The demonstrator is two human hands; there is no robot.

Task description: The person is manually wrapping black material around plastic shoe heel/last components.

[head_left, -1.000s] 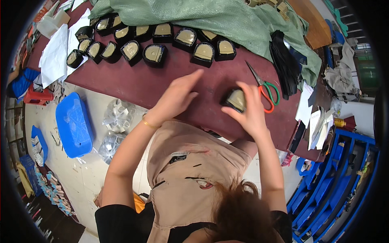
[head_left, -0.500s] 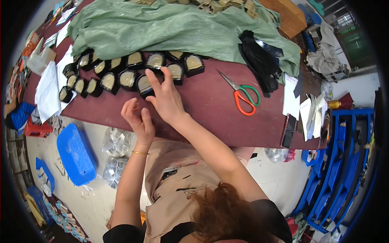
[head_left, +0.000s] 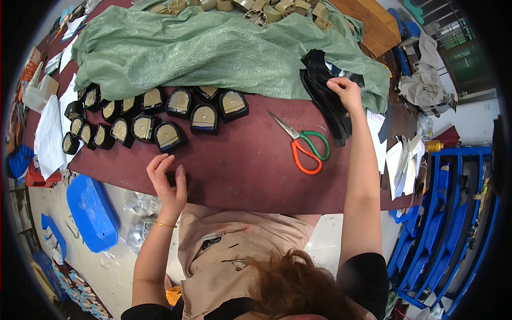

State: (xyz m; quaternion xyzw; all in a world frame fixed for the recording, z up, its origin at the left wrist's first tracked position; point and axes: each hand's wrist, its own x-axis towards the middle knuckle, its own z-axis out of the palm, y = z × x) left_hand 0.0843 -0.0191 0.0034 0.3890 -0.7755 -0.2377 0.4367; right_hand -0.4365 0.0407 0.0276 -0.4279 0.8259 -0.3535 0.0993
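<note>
My right hand (head_left: pixel 345 93) is on a bundle of black strips (head_left: pixel 324 88) at the right of the table, its thumb and fingers pinched together at the strips' edge. How many strips it grips cannot be made out. My left hand (head_left: pixel 169 186), fingers curved and apart, hovers over the table's front edge holding nothing. Just beyond it stands a black-covered shoe heel (head_left: pixel 168 136) with a beige D-shaped face. Several more such heels (head_left: pixel 143 128) sit in uneven rows to the left. Scissors (head_left: pixel 306 146) with one red and one green handle lie between the heels and the strips.
A green woven sack (head_left: pixel 213 50) covers the back of the maroon table (head_left: pixel 240 170), with bare beige heels (head_left: pixel 285 8) on top. White sheets (head_left: pixel 48 136) lie at the left, tied papers (head_left: pixel 402 165) at the right. A blue basin (head_left: pixel 92 213) and blue rack (head_left: pixel 442 224) flank the table.
My right hand has left the heels and moved right to the black strips. My left hand stays near the front edge, still holding nothing. The view has shifted slightly.
</note>
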